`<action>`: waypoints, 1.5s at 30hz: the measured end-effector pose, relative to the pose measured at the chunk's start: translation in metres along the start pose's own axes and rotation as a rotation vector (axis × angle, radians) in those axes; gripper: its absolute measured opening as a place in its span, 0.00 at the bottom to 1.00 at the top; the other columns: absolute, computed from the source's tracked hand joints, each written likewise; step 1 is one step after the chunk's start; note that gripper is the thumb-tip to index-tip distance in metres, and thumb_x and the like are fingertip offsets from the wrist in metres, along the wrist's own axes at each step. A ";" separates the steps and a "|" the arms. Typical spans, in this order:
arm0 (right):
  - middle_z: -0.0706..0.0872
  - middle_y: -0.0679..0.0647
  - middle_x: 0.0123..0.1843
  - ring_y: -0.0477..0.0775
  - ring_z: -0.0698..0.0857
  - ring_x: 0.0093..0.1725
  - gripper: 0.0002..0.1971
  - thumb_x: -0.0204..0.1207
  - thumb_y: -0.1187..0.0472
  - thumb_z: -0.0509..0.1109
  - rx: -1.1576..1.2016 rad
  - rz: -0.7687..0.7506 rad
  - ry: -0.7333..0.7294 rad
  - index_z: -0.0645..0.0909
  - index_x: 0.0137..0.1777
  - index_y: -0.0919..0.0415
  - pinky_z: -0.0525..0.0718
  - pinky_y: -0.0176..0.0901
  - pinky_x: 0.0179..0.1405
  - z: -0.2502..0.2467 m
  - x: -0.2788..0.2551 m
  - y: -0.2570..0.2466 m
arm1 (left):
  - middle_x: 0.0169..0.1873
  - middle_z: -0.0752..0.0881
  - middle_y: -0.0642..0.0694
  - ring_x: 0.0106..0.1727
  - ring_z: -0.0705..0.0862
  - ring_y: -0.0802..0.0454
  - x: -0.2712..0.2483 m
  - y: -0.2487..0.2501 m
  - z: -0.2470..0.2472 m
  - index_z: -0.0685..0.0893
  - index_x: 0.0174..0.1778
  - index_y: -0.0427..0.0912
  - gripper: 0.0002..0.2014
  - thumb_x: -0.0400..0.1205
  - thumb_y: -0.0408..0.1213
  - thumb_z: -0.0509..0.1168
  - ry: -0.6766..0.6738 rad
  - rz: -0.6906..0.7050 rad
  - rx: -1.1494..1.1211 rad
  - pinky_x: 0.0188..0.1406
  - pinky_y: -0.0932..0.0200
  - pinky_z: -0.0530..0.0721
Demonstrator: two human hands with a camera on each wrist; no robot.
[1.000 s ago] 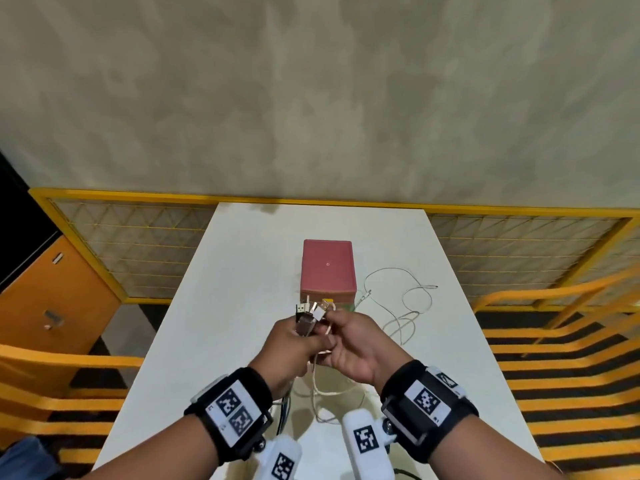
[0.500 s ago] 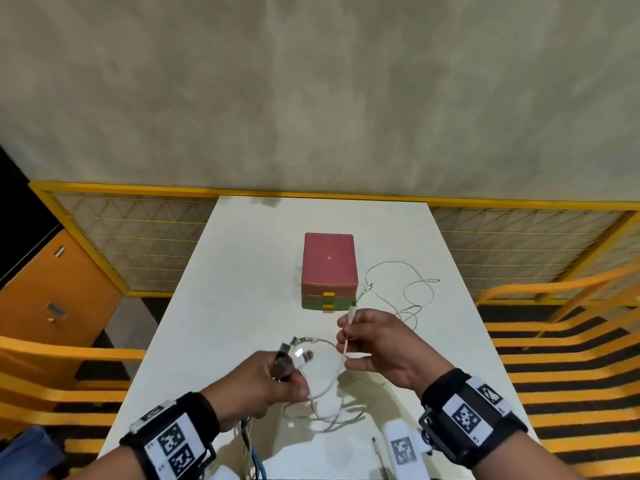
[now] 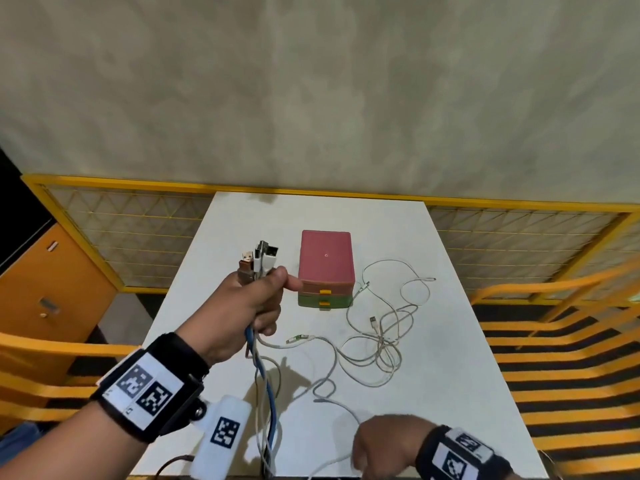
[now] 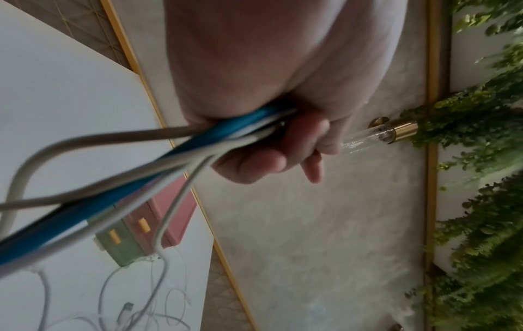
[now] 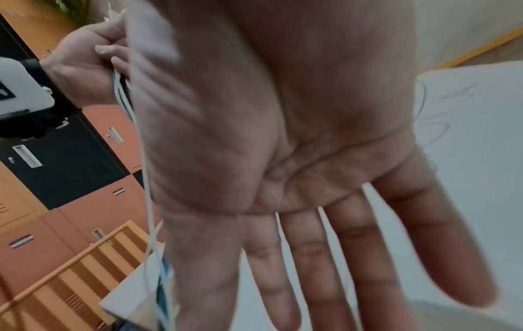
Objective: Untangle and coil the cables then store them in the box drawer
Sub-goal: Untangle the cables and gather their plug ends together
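Gripping a bundle of cables (image 3: 260,344) in our left hand (image 3: 246,303), we hold it raised above the white table (image 3: 221,258), to the left of the box (image 3: 326,268). Our fingers curl around the bundle, and the plug ends (image 3: 260,258) stick up out of the top of the fist: a brown connector, a white one and a metal one side by side. Below the fist a blue cable (image 3: 268,393) and several pale ones hang down toward the near edge of the table. In the left wrist view the same blue (image 4: 158,170) and grey strands run out from under our curled fingers (image 4: 256,163).

Our right hand (image 3: 384,445) is low at the near edge of the table, to the right of the hanging strands. In the right wrist view its palm (image 5: 297,134) is spread flat with the fingers straight and slightly apart, holding nothing.

The box sits in the middle of the table, with a pink top and a green bottom drawer (image 3: 325,301), each drawer front bearing a small yellow handle; both drawers look closed. Just right of it and nearer to us lies a loose tangle of white cable (image 3: 384,337) on the tabletop, one USB plug (image 3: 373,321) showing within it. Another pale strand with a greenish tip (image 3: 298,338) lies between the tangle and our left hand.
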State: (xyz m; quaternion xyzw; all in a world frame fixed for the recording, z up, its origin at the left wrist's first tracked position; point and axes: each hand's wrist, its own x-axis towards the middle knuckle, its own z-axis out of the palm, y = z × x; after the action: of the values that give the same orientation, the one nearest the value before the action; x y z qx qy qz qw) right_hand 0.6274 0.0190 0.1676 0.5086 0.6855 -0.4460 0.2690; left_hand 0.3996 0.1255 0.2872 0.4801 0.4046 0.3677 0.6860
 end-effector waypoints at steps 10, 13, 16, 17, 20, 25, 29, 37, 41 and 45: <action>0.89 0.55 0.49 0.61 0.86 0.51 0.10 0.77 0.55 0.63 0.175 0.313 1.013 0.85 0.45 0.56 0.83 0.47 0.47 -0.115 0.047 0.076 | 0.33 0.88 0.34 0.58 0.88 0.26 0.005 -0.010 0.001 0.91 0.38 0.33 0.30 0.75 0.63 0.69 -0.178 0.015 -0.210 0.54 0.37 0.87; 0.87 0.55 0.59 0.62 0.84 0.60 0.13 0.77 0.54 0.62 -0.026 0.476 0.855 0.84 0.56 0.56 0.80 0.51 0.57 -0.116 0.079 0.089 | 0.46 0.91 0.32 0.68 0.82 0.25 0.004 -0.014 0.002 0.92 0.42 0.33 0.31 0.77 0.64 0.68 -0.315 -0.002 -0.260 0.64 0.31 0.80; 0.83 0.54 0.66 0.60 0.79 0.67 0.17 0.79 0.52 0.60 -0.048 0.563 0.741 0.80 0.65 0.53 0.75 0.55 0.63 -0.104 0.105 0.103 | 0.56 0.89 0.28 0.71 0.79 0.24 0.004 -0.015 0.004 0.93 0.44 0.33 0.32 0.78 0.64 0.66 -0.338 -0.021 -0.249 0.68 0.27 0.76; 0.82 0.53 0.67 0.60 0.78 0.68 0.17 0.80 0.53 0.59 -0.047 0.582 0.728 0.79 0.67 0.52 0.74 0.55 0.64 -0.097 0.111 0.106 | 0.58 0.88 0.26 0.71 0.79 0.24 0.004 -0.016 0.003 0.92 0.45 0.33 0.32 0.78 0.64 0.66 -0.325 -0.025 -0.231 0.68 0.28 0.76; 0.80 0.51 0.67 0.58 0.77 0.68 0.17 0.81 0.52 0.57 -0.084 0.619 0.723 0.77 0.67 0.49 0.72 0.57 0.65 -0.086 0.120 0.109 | 0.61 0.85 0.23 0.71 0.79 0.23 0.006 -0.017 -0.001 0.92 0.45 0.32 0.32 0.76 0.64 0.68 -0.274 -0.036 -0.189 0.67 0.30 0.78; 0.80 0.51 0.69 0.57 0.76 0.71 0.18 0.83 0.53 0.54 0.017 0.622 0.711 0.78 0.68 0.50 0.71 0.54 0.69 -0.082 0.113 0.112 | 0.61 0.87 0.27 0.69 0.82 0.29 0.011 -0.018 0.001 0.93 0.48 0.35 0.34 0.71 0.67 0.71 -0.207 -0.062 -0.140 0.68 0.30 0.78; 0.83 0.54 0.57 0.60 0.81 0.63 0.14 0.81 0.49 0.58 0.339 0.547 0.894 0.84 0.53 0.51 0.79 0.57 0.63 -0.088 0.097 0.107 | 0.58 0.89 0.29 0.66 0.85 0.31 0.018 -0.020 0.005 0.93 0.48 0.34 0.28 0.81 0.56 0.60 -0.063 -0.089 -0.190 0.66 0.34 0.81; 0.88 0.48 0.39 0.40 0.82 0.38 0.09 0.82 0.62 0.67 0.822 -0.175 1.451 0.81 0.39 0.57 0.75 0.27 0.35 -0.132 -0.003 0.032 | 0.56 0.91 0.35 0.56 0.90 0.43 0.037 -0.022 0.029 0.86 0.61 0.33 0.18 0.88 0.42 0.59 0.078 -0.103 -0.108 0.64 0.39 0.83; 0.88 0.50 0.37 0.42 0.83 0.35 0.07 0.80 0.62 0.71 0.858 -0.377 1.448 0.81 0.40 0.54 0.78 0.31 0.35 -0.137 -0.043 -0.017 | 0.52 0.93 0.43 0.53 0.92 0.49 0.038 -0.016 0.051 0.89 0.56 0.43 0.12 0.86 0.42 0.62 0.068 -0.028 -0.020 0.59 0.48 0.84; 0.90 0.47 0.37 0.41 0.88 0.39 0.07 0.79 0.63 0.72 0.842 -0.416 1.414 0.84 0.40 0.54 0.84 0.33 0.38 -0.130 -0.054 -0.048 | 0.54 0.93 0.46 0.58 0.90 0.51 0.037 -0.011 0.069 0.88 0.59 0.44 0.13 0.89 0.41 0.59 0.031 0.032 0.037 0.59 0.52 0.86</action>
State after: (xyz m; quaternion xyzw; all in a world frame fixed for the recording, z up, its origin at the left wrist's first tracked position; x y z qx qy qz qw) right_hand 0.6119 0.1053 0.2879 0.5891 0.5487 -0.2815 -0.5221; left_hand 0.4782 0.1306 0.2842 0.4935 0.4143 0.3786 0.6644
